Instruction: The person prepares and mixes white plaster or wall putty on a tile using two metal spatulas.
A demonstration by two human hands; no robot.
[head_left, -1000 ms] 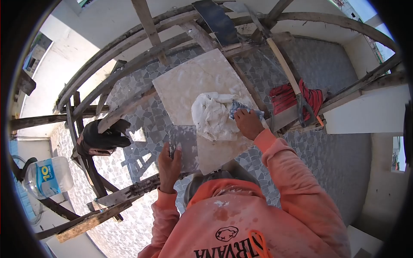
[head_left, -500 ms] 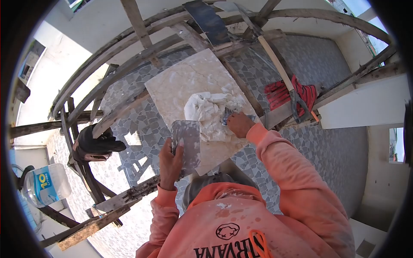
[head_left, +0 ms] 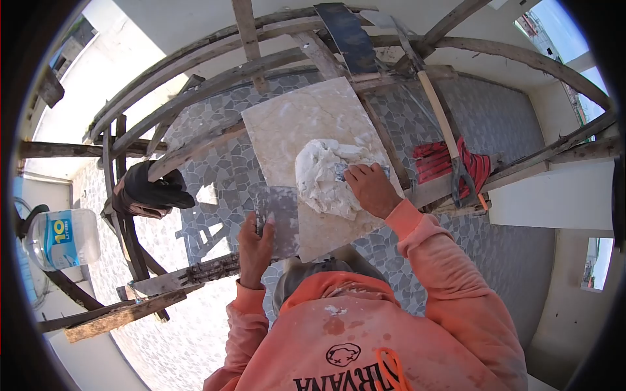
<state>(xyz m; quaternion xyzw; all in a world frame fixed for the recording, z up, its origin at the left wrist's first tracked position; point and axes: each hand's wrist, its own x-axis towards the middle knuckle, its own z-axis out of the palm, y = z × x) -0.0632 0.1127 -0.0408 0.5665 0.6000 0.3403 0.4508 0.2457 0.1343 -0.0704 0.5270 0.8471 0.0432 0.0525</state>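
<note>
A mound of white plaster (head_left: 326, 176) lies on a beige marbled board (head_left: 287, 124). My left hand (head_left: 255, 244) holds a flat, plaster-smeared metal blade (head_left: 283, 221) at the board's lower left edge, beside the mound. With my right hand (head_left: 373, 189) I grip a small scraper (head_left: 342, 171) at the right side of the plaster; its blade touches the mound and is partly hidden by my fingers.
Wooden beams (head_left: 195, 146) surround the board. A black glove (head_left: 147, 192) hangs at left above a plastic water jug (head_left: 65, 239). At right are a red striped cloth (head_left: 433, 159) and a long wooden-handled tool (head_left: 435, 104). A dark panel (head_left: 347, 39) leans at the back.
The view has shifted, so the board and beams sit lower and further right. My right hand has turned with the scraper against the plaster, and the mound looks more gathered.
</note>
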